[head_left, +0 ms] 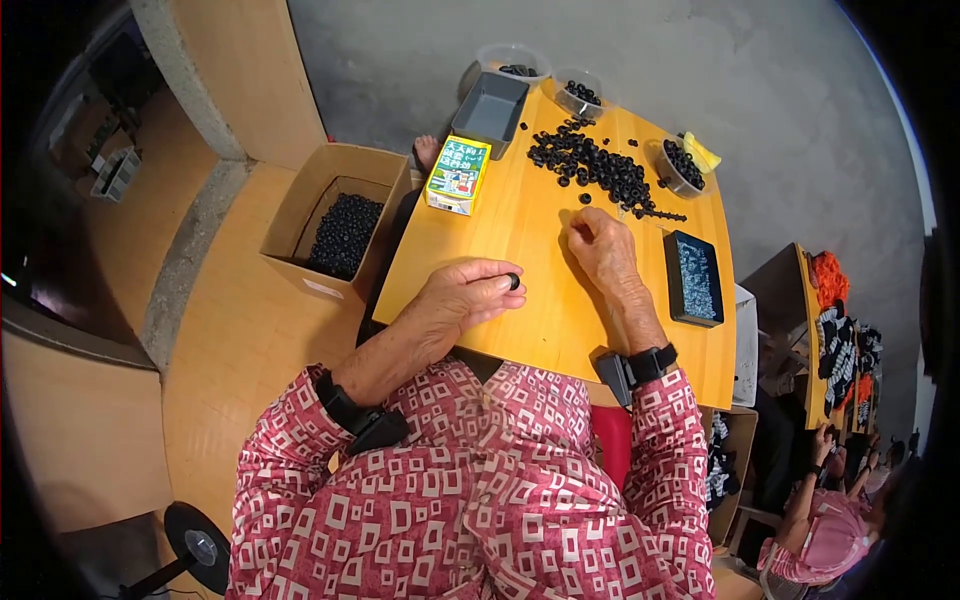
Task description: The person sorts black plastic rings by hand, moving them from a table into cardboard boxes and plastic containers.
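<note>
Pinching a round black part (514, 282) is the left hand (467, 299); whether the curled right hand (604, 250) holds anything, I cannot tell.

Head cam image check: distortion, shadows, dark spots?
Head view: corners fall to black, edges of the yellow table bow; head view: soft shadow on the tabletop beside the right hand; head view: piled black pieces partly merge, dark on dark.

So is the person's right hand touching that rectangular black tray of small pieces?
Apart: the head view shows a strip of bare yellow table between the right hand and the black tray.
</note>
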{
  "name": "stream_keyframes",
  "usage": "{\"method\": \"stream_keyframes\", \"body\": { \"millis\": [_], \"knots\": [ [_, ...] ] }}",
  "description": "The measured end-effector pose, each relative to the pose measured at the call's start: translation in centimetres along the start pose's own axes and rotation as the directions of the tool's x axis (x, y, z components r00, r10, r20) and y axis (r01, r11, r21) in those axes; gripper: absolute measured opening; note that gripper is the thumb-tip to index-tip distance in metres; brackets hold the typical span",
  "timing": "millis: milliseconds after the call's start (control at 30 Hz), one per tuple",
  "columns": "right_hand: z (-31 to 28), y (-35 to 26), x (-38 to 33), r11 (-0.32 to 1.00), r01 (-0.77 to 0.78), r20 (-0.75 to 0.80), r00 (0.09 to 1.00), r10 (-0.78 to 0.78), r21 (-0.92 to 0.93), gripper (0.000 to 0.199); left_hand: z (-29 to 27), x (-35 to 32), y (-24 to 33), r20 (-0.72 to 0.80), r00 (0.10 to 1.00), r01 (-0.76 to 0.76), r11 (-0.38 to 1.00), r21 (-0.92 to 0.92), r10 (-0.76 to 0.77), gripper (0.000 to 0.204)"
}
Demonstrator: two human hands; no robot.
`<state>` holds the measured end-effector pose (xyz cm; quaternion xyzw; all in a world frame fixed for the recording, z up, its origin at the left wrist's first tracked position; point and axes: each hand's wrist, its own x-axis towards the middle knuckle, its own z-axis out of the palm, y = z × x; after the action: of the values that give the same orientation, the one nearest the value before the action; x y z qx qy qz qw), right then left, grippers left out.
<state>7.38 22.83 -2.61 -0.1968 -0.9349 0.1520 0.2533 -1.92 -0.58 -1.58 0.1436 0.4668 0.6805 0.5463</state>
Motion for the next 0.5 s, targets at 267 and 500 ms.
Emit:
{"method": "stream_keyframes", "body": {
  "millis": [267,500],
  "knots": [
    [-4.4,-6.0,-3.8,0.895,-0.038,0.046,0.999,0.019,0.444,0.004,0.2,-0.1,0.1,0.066,0.998,0.015,0.997,-0.074,-0.010,0.027],
    [-6.1,-8.8,-5.8,0.834,0.045,0.089,0.990,-0.112,0.549,0.008,0.2,0.0,-0.3,0.114,0.993,0.004,0.995,-0.101,0.007,0.026]
  ]
}}
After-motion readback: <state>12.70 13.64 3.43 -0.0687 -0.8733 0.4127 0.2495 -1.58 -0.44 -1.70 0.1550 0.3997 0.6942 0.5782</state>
